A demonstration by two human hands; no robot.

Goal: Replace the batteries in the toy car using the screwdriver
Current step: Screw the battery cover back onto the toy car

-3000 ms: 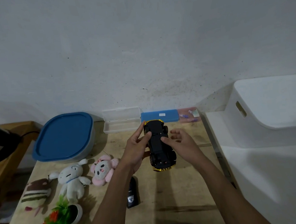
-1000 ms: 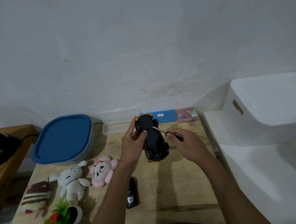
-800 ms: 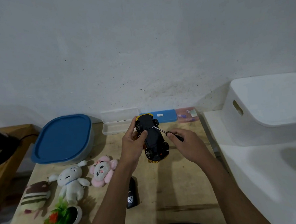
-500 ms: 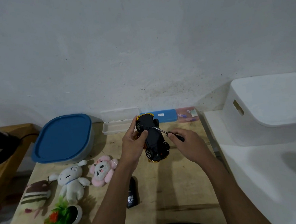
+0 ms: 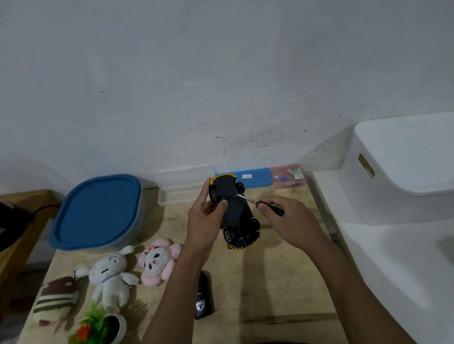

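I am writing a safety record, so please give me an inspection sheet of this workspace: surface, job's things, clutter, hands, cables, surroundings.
Surface: wooden table, scuffed.
Job's things: toy car, underside up, tilted; screwdriver tip at its underside.
Clutter: white plush, pink plush, striped plush, tipped plant pot, blue-lidded container, black device, open clear case, blue case, pink case.
Hands: left hand grips the toy car; right hand holds the screwdriver handle.
Cables: black cable at far left, beside the table.
Surroundings: white wall behind; white bin to the right.

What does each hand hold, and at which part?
Left hand grips the toy car by its side; right hand pinches the screwdriver by its black handle.
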